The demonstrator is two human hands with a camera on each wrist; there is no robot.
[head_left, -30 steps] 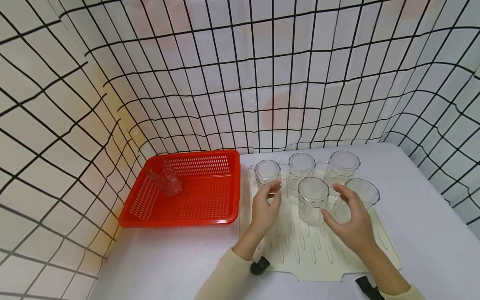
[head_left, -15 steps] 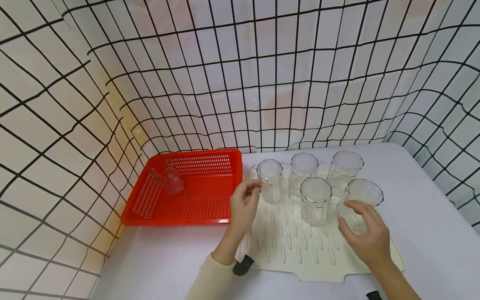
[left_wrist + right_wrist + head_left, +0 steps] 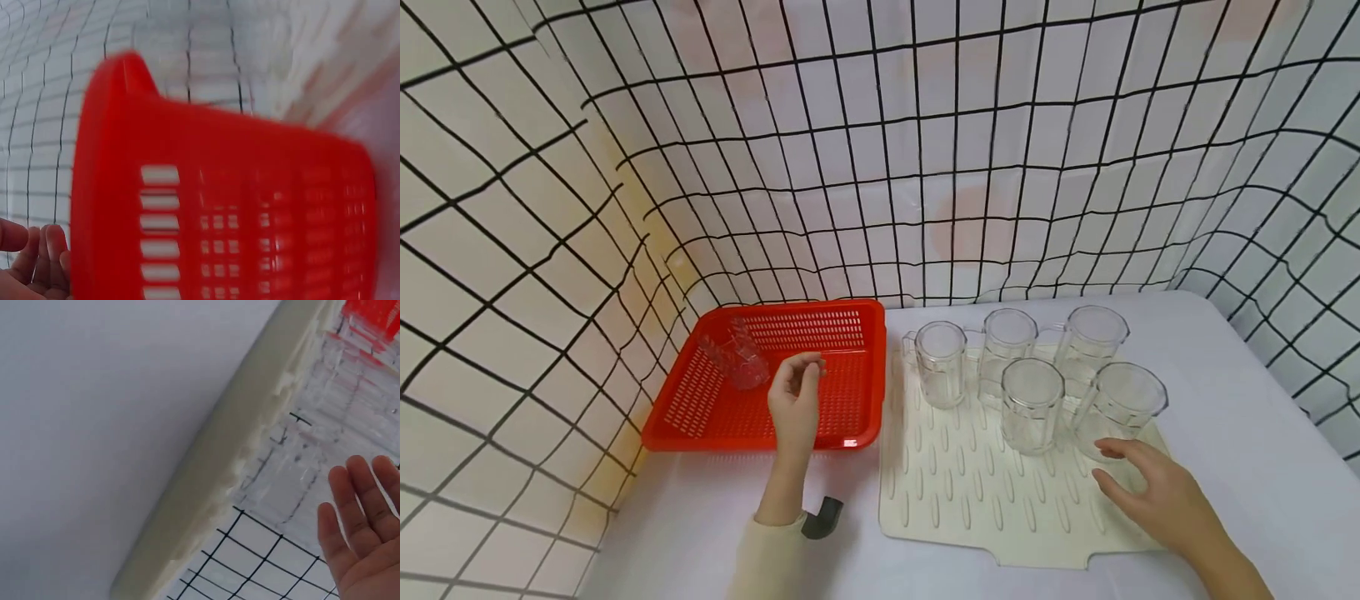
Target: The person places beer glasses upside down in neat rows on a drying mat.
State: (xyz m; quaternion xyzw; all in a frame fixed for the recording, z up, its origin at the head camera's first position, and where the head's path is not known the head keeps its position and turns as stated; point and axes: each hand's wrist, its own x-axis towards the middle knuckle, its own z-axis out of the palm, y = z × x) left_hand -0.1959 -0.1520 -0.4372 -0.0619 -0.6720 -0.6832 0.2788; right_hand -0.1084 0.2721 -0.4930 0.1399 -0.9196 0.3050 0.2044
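My left hand (image 3: pixel 795 404) hovers over the front of the red plastic basket (image 3: pixel 722 444), fingers bent and holding nothing. Inside the basket, toward its left end, lies a clear glass mug (image 3: pixel 747 367). My right hand (image 3: pixel 1161 492) is above the right side of the cream drying tray (image 3: pixel 947 533), thumb and fingers apart. Nearest to it stands a wide glass mug (image 3: pixel 1123 396), its fingertips overlapping the mug's lower part in the head view. In the right wrist view the right fingers (image 3: pixel 359 506) are straight and hold nothing. The left wrist view shows the basket's slotted wall (image 3: pixel 187 137) close up.
More clear glass mugs stand upright on the tray: one in the front middle (image 3: pixel 1032 408), and a back row with a narrow mug (image 3: pixel 942 367) at its left end. Black wire grid (image 3: pixel 951 167) fences the white table at back and sides.
My left hand has moved left from beside the narrow mug to over the basket. My right hand has drawn back toward the right and down. The mugs stand where they were.
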